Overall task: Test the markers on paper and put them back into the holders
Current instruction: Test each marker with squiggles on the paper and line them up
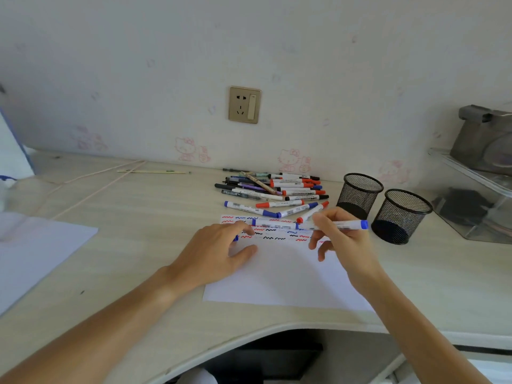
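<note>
Leftmost, a spare white sheet (38, 245) lies at the edge of the pale desk (133, 217), and a thin pencil (152, 171) rests near the wall behind it. Further in, the left hand (219, 250) lies palm down on the top left corner of the test paper (279, 281), fingers relaxed and spread, fingertips on the rows of red, blue and black squiggles (270, 234); a bit of blue shows under it, though whether that is a cap cannot be told. Just beyond the fingertips a blue-capped marker (273, 224) lies across the top of the paper. Behind the paper, a loose pile of markers and pens (277, 189) with red, blue and black caps sits on the desk below a wall socket (245, 104). The right hand (343, 239) pinches another blue marker (349, 224) between thumb and fingers, holding it level over the paper's upper right corner with its blue end pointing right. Right of that stand two black mesh holders (361, 195), side by side, nothing visible inside either. Farthest right sits a clear plastic organiser (476, 189).
</note>
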